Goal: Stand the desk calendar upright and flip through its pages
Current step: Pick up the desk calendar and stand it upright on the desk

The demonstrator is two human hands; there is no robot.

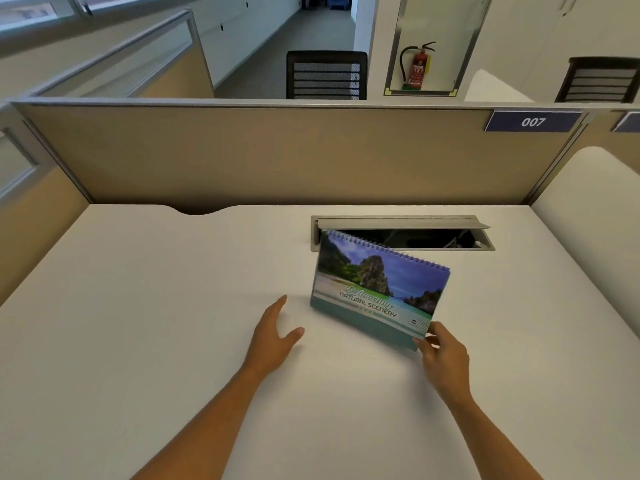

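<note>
The desk calendar (379,285) stands tilted on the white desk (156,323), right of centre, with its spiral binding on top. Its cover shows a beach and rocky island with the words "Natural Scenery". My right hand (443,358) pinches the calendar's lower right corner between thumb and fingers. My left hand (275,336) hovers flat over the desk just left of the calendar, fingers apart, holding nothing and apart from the cover.
A cable tray (401,233) with its metal lid raised is set in the desk right behind the calendar. A beige partition (277,154) closes the desk's far side and left side. Another desk top lies to the right.
</note>
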